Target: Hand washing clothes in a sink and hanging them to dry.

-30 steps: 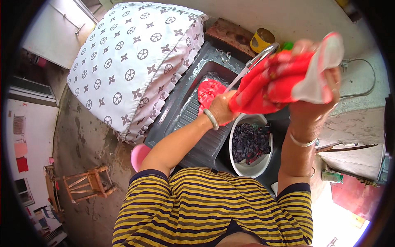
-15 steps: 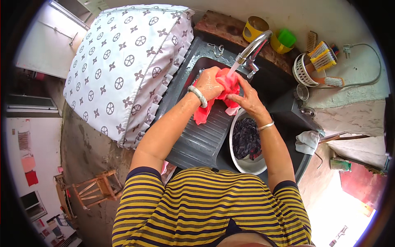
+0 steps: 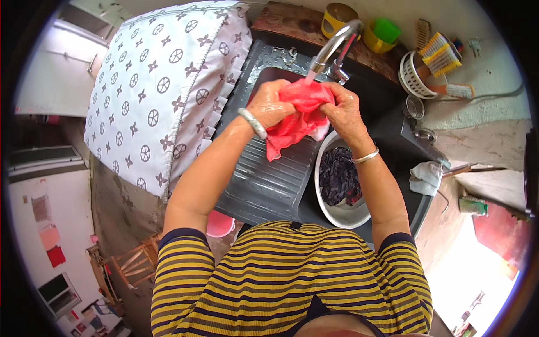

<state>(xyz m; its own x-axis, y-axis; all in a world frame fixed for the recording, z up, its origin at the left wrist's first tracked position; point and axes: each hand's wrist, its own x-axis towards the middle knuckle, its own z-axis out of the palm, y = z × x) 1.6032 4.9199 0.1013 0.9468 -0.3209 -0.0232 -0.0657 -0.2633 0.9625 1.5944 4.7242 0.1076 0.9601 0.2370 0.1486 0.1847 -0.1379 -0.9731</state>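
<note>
A wet red cloth (image 3: 300, 106) is stretched between my two hands under the running faucet (image 3: 334, 48). My left hand (image 3: 272, 104), with a pale bangle at the wrist, is closed on the cloth's left side. On its right side my right hand (image 3: 345, 110), wearing a silver bangle, pinches the upper edge. Water falls onto the top of the cloth, and its lower part hangs over the ribbed drainboard (image 3: 264, 180) of the dark sink. Beneath my right forearm stands a white basin (image 3: 341, 218) holding dark wet clothes (image 3: 338, 178).
A patterned white cover (image 3: 151, 95) drapes something large at the left. Behind the sink, a ledge bears yellow containers (image 3: 382, 40). A white basket (image 3: 414, 78) with brushes (image 3: 441, 56) hangs at the right, above a grey rag (image 3: 425, 178). A pink bucket (image 3: 220, 223) stands below.
My hands have moved apart, spreading the formerly bunched red cloth wider beneath the water. The view has shifted slightly, and more of the pink bucket shows.
</note>
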